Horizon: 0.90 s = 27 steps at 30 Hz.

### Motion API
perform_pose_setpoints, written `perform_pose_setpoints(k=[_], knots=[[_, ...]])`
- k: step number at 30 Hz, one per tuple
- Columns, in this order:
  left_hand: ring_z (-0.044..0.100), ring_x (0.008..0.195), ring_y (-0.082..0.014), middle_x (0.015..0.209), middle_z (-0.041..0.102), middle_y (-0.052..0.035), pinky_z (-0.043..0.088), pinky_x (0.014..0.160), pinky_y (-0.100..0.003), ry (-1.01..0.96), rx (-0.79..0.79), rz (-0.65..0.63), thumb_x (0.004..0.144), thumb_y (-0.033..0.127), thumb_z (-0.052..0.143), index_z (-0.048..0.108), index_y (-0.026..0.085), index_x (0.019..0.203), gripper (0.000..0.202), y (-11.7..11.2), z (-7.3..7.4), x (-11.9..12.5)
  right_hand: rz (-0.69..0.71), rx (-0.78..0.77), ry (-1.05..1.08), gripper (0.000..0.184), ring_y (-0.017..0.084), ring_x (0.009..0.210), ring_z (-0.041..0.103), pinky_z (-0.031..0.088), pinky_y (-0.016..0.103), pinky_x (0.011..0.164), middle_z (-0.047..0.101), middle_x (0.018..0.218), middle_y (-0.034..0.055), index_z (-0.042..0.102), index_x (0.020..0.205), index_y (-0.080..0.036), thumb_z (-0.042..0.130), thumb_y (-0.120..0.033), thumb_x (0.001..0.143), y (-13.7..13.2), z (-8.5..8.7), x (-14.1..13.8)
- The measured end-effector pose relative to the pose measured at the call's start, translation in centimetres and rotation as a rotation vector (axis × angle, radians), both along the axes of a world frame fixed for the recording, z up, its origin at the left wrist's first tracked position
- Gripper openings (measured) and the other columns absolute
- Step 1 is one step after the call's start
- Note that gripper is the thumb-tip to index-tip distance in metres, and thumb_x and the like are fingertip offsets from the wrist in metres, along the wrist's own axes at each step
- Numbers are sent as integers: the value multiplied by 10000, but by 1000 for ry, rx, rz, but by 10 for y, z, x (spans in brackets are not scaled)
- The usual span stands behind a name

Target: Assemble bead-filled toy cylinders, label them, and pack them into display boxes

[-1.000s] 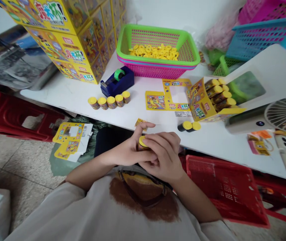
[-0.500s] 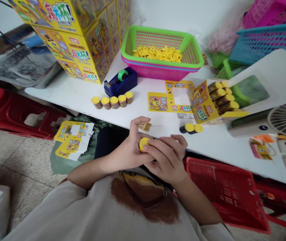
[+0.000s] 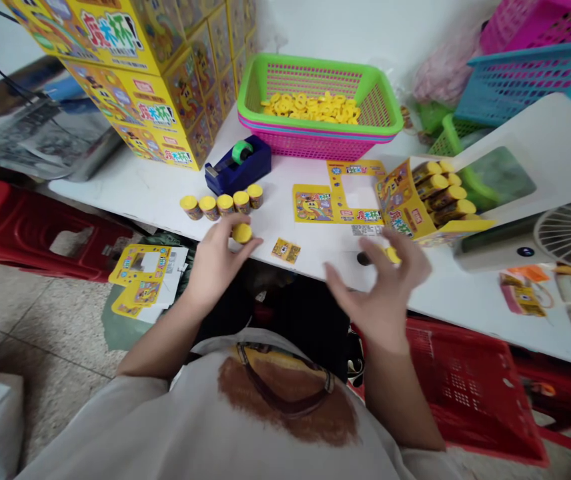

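Observation:
My left hand (image 3: pixel 214 260) grips a small yellow-capped tube (image 3: pixel 242 233) just in front of a row of several like tubes (image 3: pixel 221 203) on the white table (image 3: pixel 155 190). Blurred by motion, my right hand (image 3: pixel 383 287) hovers with fingers spread over two dark yellow-capped tubes (image 3: pixel 390 255) lying near the table's front edge. A small yellow sticker (image 3: pixel 286 250) lies between my hands. A flat yellow card (image 3: pixel 335 197) and an open yellow box with several tubes (image 3: pixel 428 197) lie beyond.
A blue tape dispenser (image 3: pixel 238 163) sits behind the row. A green basket of yellow rings (image 3: pixel 318 100) and stacked yellow cartons (image 3: pixel 155 73) stand at the back. A white fan (image 3: pixel 570 230) is at right. Red crates (image 3: pixel 465 387) stand under the table.
My hands have parted. The left carried the tube up and left to the row; the right swung right toward the two lying tubes. The sticker now lies uncovered on the table.

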<state>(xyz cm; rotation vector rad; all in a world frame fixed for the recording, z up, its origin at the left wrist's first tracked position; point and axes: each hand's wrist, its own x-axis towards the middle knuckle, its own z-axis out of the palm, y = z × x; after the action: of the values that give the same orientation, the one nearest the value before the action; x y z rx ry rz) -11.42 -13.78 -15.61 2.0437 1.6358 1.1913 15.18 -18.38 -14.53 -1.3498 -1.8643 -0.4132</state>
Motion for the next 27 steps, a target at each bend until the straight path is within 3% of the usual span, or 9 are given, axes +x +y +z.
perform_pose_setpoints(k=[2,4,7,9,11,14,17,22,27], knots=[[753,1008,-237,1168,767,-59,603,939,-371,39,-40,112,838,251,860,627,211,1197,430,15,-20,-10,-158,-101,-17,471,400,1336,487,383,599,1095,556,1434,161,590,1432,-294,681,-371,976,2,-1,25],[759,1028,-247,1229,750,-83,617,923,-380,32,-46,117,819,256,878,576,210,1296,566,26,-39,-17,-251,-252,-96,393,436,1343,456,340,656,1081,591,1467,163,640,1396,-277,602,-377,1017,4,-6,45],[692,1254,-306,1413,651,-181,591,1026,-444,60,165,111,855,322,855,491,189,1433,696,28,-54,-15,-281,-426,-211,414,469,1350,427,307,690,1032,588,1532,166,639,1419,-253,558,-376,1033,7,-17,61],[640,1338,-338,1421,636,-211,543,1098,-490,180,368,106,908,347,807,520,182,1434,621,21,-54,-6,-277,-447,-224,403,467,1361,423,298,676,1021,605,1525,159,645,1410,-243,552,-347,1032,9,-23,63],[655,1327,-329,1383,675,-208,526,1120,-486,359,464,-30,980,342,719,566,177,1422,496,10,-51,7,-254,-430,-201,356,445,1374,435,279,657,1033,670,1453,132,674,1363,-252,534,-306,1040,11,-26,63],[652,1366,-307,1459,670,-214,528,1154,-458,631,377,-354,1055,317,586,572,118,1471,462,-7,-45,22,-185,-390,-175,316,416,1396,455,239,631,1056,744,1341,93,707,1305,-273,516,-267,1053,10,-24,60],[623,1416,-280,1506,639,-212,512,1203,-416,785,325,-470,1048,134,509,579,43,1473,441,-19,-40,20,-147,-337,-158,309,397,1397,476,229,590,1054,758,1323,66,712,1300,-292,534,-246,1052,6,-19,56],[718,1289,-246,1372,734,-198,590,1111,-337,781,398,-542,981,-23,456,650,24,1364,432,-21,-31,1,-124,-236,-112,323,387,1384,489,260,552,1027,762,1316,60,707,1306,-302,567,-201,1033,-5,-10,49],[701,1316,-229,1400,725,-171,598,1106,-338,511,312,-489,1016,22,456,642,121,1411,448,-8,-35,3,-90,-228,-52,334,403,1380,494,331,584,1037,762,1297,60,711,1281,-321,598,-169,1007,-12,7,39]])
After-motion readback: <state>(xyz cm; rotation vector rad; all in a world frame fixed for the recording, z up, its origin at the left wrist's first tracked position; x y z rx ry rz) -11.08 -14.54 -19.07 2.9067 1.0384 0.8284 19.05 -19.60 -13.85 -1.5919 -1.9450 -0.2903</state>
